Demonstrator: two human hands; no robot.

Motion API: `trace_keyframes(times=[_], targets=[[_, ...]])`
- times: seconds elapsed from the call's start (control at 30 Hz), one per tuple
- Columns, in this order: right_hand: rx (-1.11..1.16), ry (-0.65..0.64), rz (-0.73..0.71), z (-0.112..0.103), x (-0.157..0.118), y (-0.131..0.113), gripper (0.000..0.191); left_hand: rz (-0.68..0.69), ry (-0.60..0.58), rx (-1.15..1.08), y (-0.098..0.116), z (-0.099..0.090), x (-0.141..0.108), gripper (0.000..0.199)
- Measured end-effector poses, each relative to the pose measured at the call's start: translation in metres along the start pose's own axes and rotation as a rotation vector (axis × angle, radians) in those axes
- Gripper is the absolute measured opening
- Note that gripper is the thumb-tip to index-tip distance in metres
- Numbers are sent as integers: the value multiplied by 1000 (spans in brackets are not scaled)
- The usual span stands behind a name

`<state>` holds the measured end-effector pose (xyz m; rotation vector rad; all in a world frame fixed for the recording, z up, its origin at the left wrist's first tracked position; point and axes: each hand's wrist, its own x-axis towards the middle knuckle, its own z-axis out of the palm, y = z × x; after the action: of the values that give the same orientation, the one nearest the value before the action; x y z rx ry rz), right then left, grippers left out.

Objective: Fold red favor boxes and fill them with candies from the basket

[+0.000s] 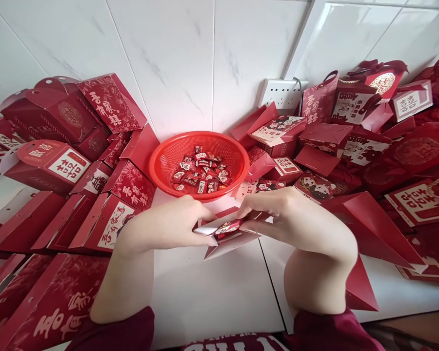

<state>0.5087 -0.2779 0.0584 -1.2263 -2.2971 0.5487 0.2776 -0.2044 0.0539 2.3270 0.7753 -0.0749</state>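
Note:
A small red box [225,248] with its top open sits between my hands, just in front of a red plastic basket [153,168]. Red wrapped candies [229,227] show in the box's opening. My left hand [185,222] pinches the box's left edge between thumb and fingers. Over the right side of the opening is my right hand [269,209], its fingers bent and partly inside; what they touch there is hidden. Several wrapped candies [202,186] lie in the basket.
Red gift boxes [122,226] stand in rows on the left. More red boxes and bags [318,136] are piled on the right. A white power strip [280,93] rests by the tiled wall [175,58]. The white table [219,292] has a dark seam.

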Motion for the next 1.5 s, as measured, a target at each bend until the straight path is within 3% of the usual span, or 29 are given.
trace_keyframes(times=[0.27, 0.43, 0.53, 0.77, 1.0, 1.5], targets=[[-88, 6, 37, 0, -2, 2, 15, 50, 127, -126, -1, -3, -1, 21], [-190, -15, 55, 1, -9, -1, 23, 18, 112, -30, 3, -2, 0, 20], [-303, -10, 86, 6, -8, -3, 17, -28, 130, -24, 2, -3, 1, 16], [-560, 70, 170, 25, 5, -5, 18, -104, 95, 101, -2, -2, 4, 22], [-466, -25, 176, 19, -7, -7, 22, -44, -4, 133, 4, 1, -4, 27], [-329, -106, 185, 14, -8, -13, 17, 22, 47, 201, 11, 7, -13, 30]])
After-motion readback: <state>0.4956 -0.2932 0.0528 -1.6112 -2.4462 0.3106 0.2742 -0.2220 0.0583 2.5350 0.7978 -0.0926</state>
